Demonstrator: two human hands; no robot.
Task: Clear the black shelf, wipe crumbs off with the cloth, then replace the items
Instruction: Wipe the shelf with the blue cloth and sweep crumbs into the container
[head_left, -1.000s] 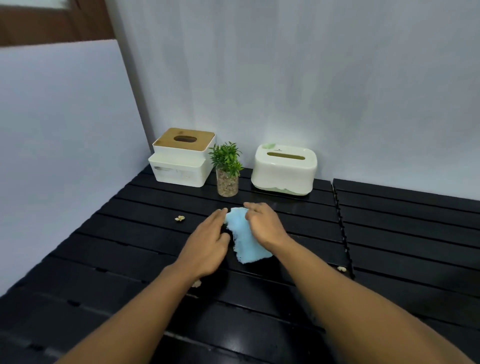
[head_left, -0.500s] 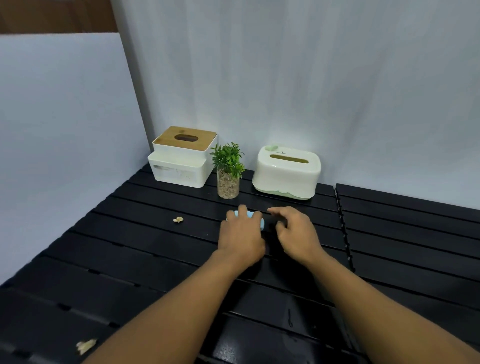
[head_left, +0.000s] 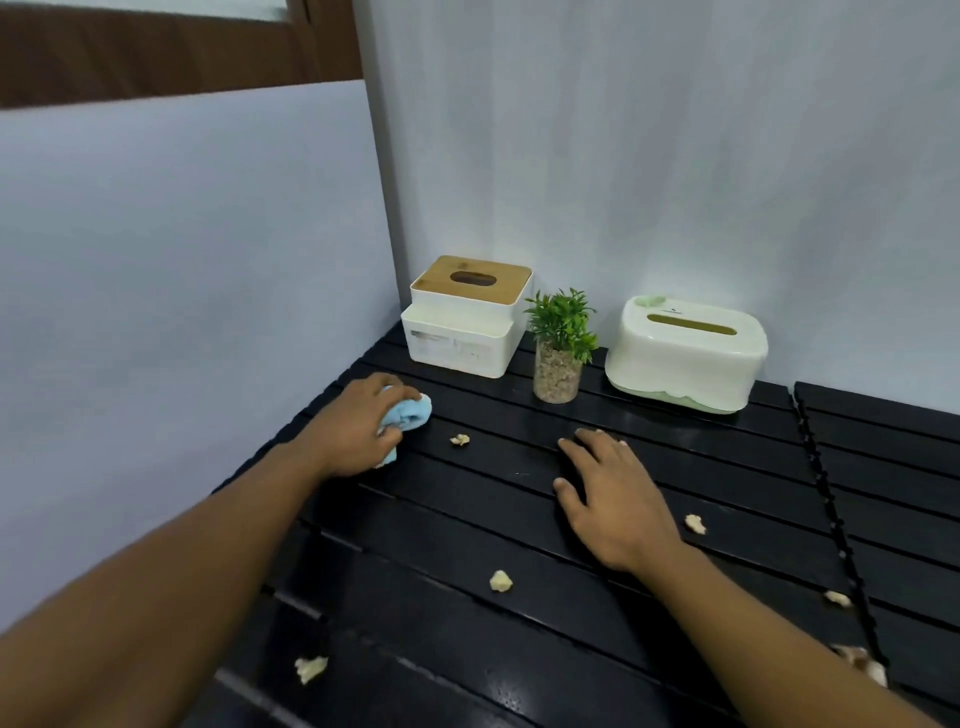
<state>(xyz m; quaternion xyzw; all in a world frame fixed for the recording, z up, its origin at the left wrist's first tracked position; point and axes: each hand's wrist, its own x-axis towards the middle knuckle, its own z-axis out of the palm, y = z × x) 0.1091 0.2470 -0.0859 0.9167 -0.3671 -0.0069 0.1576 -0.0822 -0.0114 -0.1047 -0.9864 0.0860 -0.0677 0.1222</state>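
Note:
My left hand (head_left: 358, 423) is closed around a bunched light-blue cloth (head_left: 410, 411), pressed on the black slatted shelf (head_left: 519, 639) near its left edge. My right hand (head_left: 610, 493) lies flat on the shelf with fingers spread, holding nothing. At the back stand a white tissue box with a wooden lid (head_left: 467, 317), a small green plant in a glass pot (head_left: 560, 348) and a white-and-green tissue box (head_left: 685, 353). Several pale crumbs lie on the slats, one just right of the cloth (head_left: 460, 440), one near the front (head_left: 500, 581), one beside my right hand (head_left: 695, 524).
A pale wall panel (head_left: 182, 312) borders the shelf on the left and a white wall (head_left: 675, 156) rises behind it. A seam (head_left: 826, 493) joins a second black slatted panel on the right. More crumbs lie at the front left (head_left: 310, 669) and by the seam (head_left: 837, 598).
My left hand has taken the cloth, bunched it and carried it left toward the shelf's edge. My right hand has let go and now rests flat. The camera view shifted.

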